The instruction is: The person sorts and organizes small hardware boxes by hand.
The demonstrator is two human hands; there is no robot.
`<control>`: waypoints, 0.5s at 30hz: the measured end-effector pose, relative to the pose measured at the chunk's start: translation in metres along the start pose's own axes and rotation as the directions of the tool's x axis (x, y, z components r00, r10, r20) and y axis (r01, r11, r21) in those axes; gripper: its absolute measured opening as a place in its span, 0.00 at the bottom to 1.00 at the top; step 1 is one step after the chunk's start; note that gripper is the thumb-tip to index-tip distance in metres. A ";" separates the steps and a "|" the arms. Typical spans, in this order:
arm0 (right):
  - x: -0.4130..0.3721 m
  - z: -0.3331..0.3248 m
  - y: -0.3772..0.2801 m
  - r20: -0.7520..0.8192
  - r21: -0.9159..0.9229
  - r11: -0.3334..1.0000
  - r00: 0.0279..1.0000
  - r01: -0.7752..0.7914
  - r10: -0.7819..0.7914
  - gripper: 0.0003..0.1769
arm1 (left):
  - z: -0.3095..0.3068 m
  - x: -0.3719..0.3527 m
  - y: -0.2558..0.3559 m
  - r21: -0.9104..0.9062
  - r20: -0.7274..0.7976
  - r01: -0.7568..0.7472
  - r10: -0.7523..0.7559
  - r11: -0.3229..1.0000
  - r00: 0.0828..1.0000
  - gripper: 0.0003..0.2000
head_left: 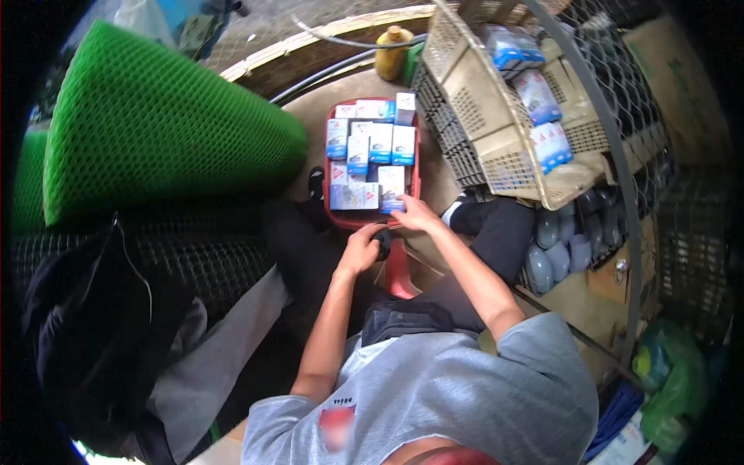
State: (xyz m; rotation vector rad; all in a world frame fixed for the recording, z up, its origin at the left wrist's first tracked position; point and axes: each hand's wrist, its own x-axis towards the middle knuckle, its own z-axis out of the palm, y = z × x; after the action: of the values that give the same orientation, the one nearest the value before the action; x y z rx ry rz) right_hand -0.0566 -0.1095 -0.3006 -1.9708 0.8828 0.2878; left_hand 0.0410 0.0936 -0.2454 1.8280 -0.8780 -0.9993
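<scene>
A red plastic basket (328, 203) stands between the person's legs, packed with several small white-and-blue cardboard boxes (380, 142). My right hand (416, 214) reaches over the basket's near edge, its fingers on an upright small box (391, 183) in the near right corner. Just outside the near rim, my left hand (361, 248) curls around a dark rounded object (382, 241) whose kind I cannot make out. Next to that box lies a wider white-and-blue box (354, 196).
At the left lies a large roll of green plastic mesh (170, 132). A tilted beige crate (504, 147) at the right holds several blue-and-white packs (550, 146). Grey rounded footwear-like items (556, 252) sit below it. A yellow bottle (392, 54) stands behind the basket.
</scene>
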 end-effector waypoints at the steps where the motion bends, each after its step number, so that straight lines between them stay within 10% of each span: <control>1: -0.028 -0.029 -0.032 0.045 0.060 0.991 0.992 0.117 -0.120 0.33 | -0.004 0.002 0.008 -0.027 -0.047 0.014 -0.015 1.000 0.999 0.24; 5: -0.136 -0.149 -0.131 -0.017 0.382 0.829 0.900 0.408 -0.435 0.24 | -0.018 0.011 0.018 -0.507 -0.207 0.076 -0.207 0.859 0.956 0.20; 8: -0.169 -0.254 -0.154 -0.315 0.152 0.885 0.870 0.440 -0.378 0.16 | -0.052 0.028 0.024 -0.773 -0.124 0.056 -0.236 0.633 0.964 0.19; 13: -0.062 -0.392 -0.050 -0.551 -0.334 0.926 0.761 0.174 -0.342 0.16 | -0.111 0.074 0.023 -0.752 -0.319 -0.163 -0.136 0.639 0.938 0.17; 15: 0.000 -0.424 0.025 -0.605 -0.356 0.920 0.790 -0.162 -0.095 0.28 | -0.126 0.089 0.005 -0.730 -0.338 -0.120 -0.202 0.673 0.919 0.20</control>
State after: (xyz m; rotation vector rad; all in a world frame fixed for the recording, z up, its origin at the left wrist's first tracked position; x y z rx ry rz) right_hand -0.1347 -0.4677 -0.0870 -2.4844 1.3588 -0.2046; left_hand 0.1900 0.0584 -0.2270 1.2488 -0.1101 -0.7962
